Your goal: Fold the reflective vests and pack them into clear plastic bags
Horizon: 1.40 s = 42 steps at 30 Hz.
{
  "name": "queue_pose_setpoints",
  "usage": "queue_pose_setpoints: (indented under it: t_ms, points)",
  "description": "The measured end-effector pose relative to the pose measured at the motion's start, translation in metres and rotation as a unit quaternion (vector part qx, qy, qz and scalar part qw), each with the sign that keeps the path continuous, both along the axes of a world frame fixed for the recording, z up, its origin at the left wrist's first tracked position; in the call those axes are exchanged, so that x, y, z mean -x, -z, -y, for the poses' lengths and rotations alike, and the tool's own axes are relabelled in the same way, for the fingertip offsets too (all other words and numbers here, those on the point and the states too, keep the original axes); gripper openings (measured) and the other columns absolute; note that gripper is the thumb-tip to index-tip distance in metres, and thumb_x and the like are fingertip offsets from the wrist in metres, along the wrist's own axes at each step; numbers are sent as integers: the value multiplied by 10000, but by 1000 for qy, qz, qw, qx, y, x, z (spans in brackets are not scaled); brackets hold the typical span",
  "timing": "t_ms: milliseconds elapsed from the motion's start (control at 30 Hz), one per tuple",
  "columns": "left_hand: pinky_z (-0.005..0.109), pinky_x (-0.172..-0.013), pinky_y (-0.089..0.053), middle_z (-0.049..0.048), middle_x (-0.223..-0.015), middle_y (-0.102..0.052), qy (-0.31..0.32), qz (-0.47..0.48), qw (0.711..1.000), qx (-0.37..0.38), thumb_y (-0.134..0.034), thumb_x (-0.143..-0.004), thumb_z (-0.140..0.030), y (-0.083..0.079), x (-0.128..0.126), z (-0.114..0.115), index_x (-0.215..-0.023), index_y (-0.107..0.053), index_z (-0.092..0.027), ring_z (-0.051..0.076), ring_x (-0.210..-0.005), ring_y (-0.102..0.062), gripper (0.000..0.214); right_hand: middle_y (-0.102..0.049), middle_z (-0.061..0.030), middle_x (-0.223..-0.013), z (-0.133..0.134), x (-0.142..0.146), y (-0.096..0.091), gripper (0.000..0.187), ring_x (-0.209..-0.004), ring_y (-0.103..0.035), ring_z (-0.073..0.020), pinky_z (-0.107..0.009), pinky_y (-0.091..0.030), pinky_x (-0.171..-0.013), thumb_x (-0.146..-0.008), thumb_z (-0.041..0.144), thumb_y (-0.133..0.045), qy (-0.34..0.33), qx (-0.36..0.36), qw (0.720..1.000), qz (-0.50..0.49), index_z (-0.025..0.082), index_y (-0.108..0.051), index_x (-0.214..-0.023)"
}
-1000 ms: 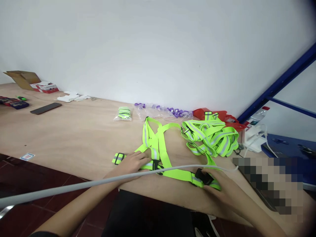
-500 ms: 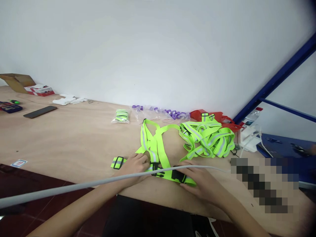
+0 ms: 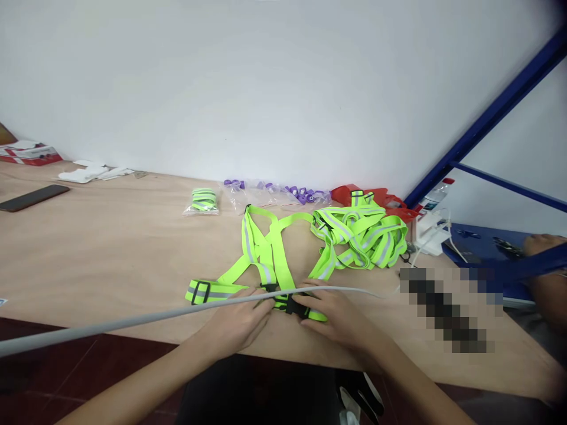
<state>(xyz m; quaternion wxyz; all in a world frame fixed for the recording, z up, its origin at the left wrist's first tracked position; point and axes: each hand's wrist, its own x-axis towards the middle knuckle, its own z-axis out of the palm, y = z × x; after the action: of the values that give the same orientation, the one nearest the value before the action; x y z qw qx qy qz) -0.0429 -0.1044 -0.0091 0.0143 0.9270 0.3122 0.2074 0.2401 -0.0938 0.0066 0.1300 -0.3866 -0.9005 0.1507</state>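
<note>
A neon-yellow reflective harness (image 3: 277, 248) with grey stripes lies spread out before me. At its lower edge is a black side-release buckle (image 3: 292, 305), its two halves brought together; whether they are latched I cannot tell. My left hand (image 3: 241, 316) is closed on the pronged half, fingertips partly hidden. On the other side, my right hand (image 3: 334, 310) is closed on the socket half and its strap. A black slider (image 3: 201, 293) sits on the strap left of my left hand. A pale cable (image 3: 177, 313) crosses in front of both hands.
A heap of neon straps (image 3: 367, 236) lies at right, before a red bag (image 3: 385, 200). Behind are a bagged strap (image 3: 202, 200) and purple rolls (image 3: 303, 193). A phone (image 3: 33, 198) lies left. Another person's hand (image 3: 544, 243) shows at far right, by a blue frame (image 3: 491, 124).
My hands have moved closer together, bringing the two buckle halves from apart to meeting. The view has shifted right, and another person's hand and arm now show at far right.
</note>
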Motion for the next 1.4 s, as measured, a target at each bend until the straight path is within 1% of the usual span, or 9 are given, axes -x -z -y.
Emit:
queue_pose_setpoints:
  t_ms: [167,367,533,633,800,933,1033,1267,1400]
  points:
    - [349,-809,-541,89,-1047,-648,-11,36,996,79,-500,-1028,-226,-7,-1,-7,-1100,-637,-192,241,-960,-642,158,-630,-147,-1420,0,-7,14,470,-1371,-541,-343,-517,-489,-1111,-880,282,-772,4,-22,1000,-21,256,-689,-1342]
    - [409,-893,-529,97,-1069,-678,26,22,999,12,-469,-1038,-200,-18,-12,-1,-1027,-677,-188,253,-1010,-636,209,-617,-141,-1438,3,-7,18,472,-1396,-523,-332,-507,-467,-1144,-891,277,-764,-1,-57,998,-28,253,-677,-1354]
    - [519,-1168,-362,126,-1527,-518,46,-29,998,26,-548,-1003,-276,-16,-36,17,-1458,-489,-174,318,-1431,-435,470,-578,-139,-1488,6,-3,20,531,-1404,-516,-327,-546,-439,-1164,-912,271,-733,-6,-84,996,-10,260,-603,-1427]
    - [523,-1197,-315,138,-1620,-414,32,-63,997,32,-581,-987,-322,-7,-41,20,-1558,-352,-127,326,-1485,-374,646,-540,-152,-1524,14,-12,16,617,-1432,-481,-337,-553,-438,-1164,-906,280,-715,27,-82,996,-4,227,-524,-1490]
    - [496,-1169,-333,118,-1531,-538,25,-45,998,30,-545,-1022,-320,4,-40,12,-1475,-466,-152,302,-1418,-467,489,-560,-136,-1504,37,-48,6,622,-1415,-502,-311,-522,-472,-1136,-944,268,-605,152,-71,985,-41,239,-426,-1539]
    - [460,-1015,-447,84,-1331,-677,11,-24,999,36,-534,-1028,-224,6,-45,1,-1269,-609,-194,287,-1214,-601,255,-605,-110,-1457,55,-71,11,548,-1347,-571,-307,-515,-500,-1101,-964,295,-566,228,-34,969,-86,266,-468,-1502]
    - [419,-922,-482,80,-1248,-697,2,-22,999,43,-546,-1006,-152,6,-49,-4,-1269,-605,-197,271,-1110,-628,273,-634,-98,-1422,61,-75,18,512,-1332,-580,-327,-535,-491,-1101,-957,339,-586,265,-5,958,-107,280,-528,-1462]
    - [415,-872,-512,103,-1176,-693,-7,3,998,55,-550,-1008,-189,1,-49,-5,-1413,-505,-174,283,-1054,-635,408,-557,-122,-1513,51,-68,23,663,-1441,-456,-370,-622,-373,-1170,-855,335,-752,246,35,964,-95,281,-525,-1475]
    - [434,-883,-525,120,-1191,-691,4,40,998,50,-511,-1027,-241,2,-46,-5,-1400,-499,-170,302,-1071,-635,380,-588,-126,-1485,44,-64,18,626,-1453,-447,-368,-659,-309,-1193,-843,267,-767,223,51,967,-116,279,-571,-1437]
